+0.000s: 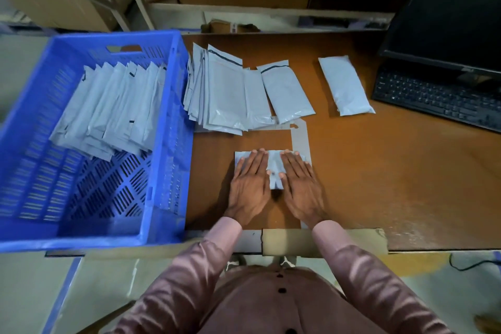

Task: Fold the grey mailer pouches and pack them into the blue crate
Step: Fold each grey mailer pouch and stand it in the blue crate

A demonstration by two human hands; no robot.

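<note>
Both hands lie flat, fingers straight and close together, pressing a grey pouch (274, 168) onto the brown bench (379, 171): the left hand (248, 184) covers its left part, the right hand (299, 184) its right, with a strip of pouch showing between them. Beyond the hands a stack (219, 92) of unfolded pouches lies just beside the blue crate (89, 236), which stands at the left and holds a row of folded pouches (108, 111) leaning together. One filled pouch (345, 85) lies apart near a keyboard (436, 97).
</note>
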